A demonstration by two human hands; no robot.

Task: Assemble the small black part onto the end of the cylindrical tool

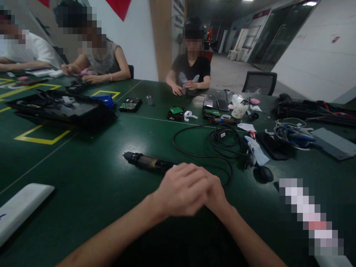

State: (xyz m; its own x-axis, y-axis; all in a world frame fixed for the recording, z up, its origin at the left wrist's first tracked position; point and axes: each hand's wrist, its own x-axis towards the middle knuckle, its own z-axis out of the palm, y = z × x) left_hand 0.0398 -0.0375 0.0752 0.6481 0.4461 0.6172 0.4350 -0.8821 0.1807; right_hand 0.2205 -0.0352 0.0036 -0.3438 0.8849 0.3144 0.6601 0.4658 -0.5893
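Observation:
My left hand (180, 190) and my right hand (216, 193) are pressed together just above the green table (91, 193), near its front edge. The left hand's fingers are curled over the right hand and cover its fingers. Whether anything lies between them is hidden. Directly behind my left hand lies a black electric screwdriver (147, 162), tip pointing left, its rear end hidden by my knuckles. Its black cable (194, 154) loops away to the right and curves back toward my right hand.
A white flat piece (22, 207) lies at the front left, a black tray (58, 107) further back. Circuit boards (176, 110), phones, a bottle (239, 108), a mouse (265, 173) and cables crowd the right and middle. Three other people sit along the far edge.

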